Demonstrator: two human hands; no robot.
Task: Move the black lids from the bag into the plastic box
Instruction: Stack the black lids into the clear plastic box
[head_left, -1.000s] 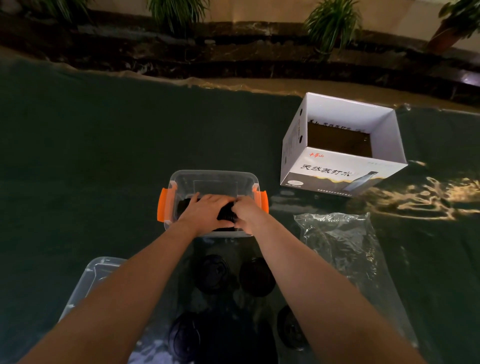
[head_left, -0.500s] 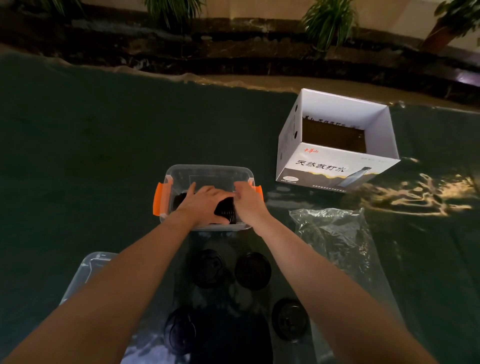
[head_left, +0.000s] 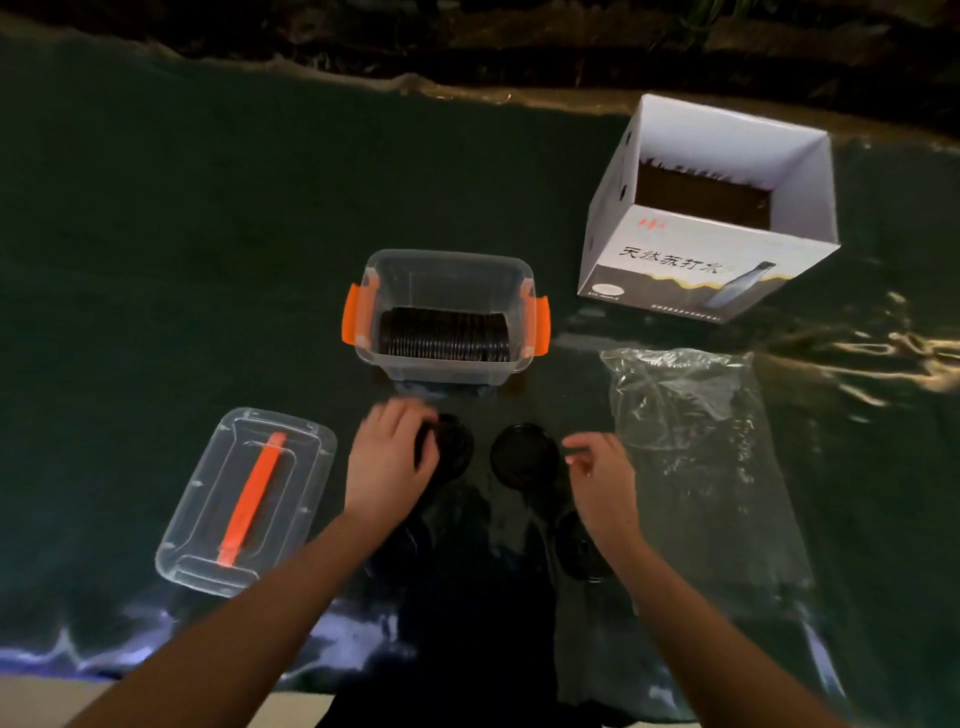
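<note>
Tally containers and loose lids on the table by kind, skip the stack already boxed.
Clear plastic box with orange latches: 1
Clear box cover with orange handle strip: 1
White open-top cardboard carton: 1
Clear plastic bag: 1
Loose round black lids clearly seen on the table: 3; others may hide in the dark area
Total: 7
</note>
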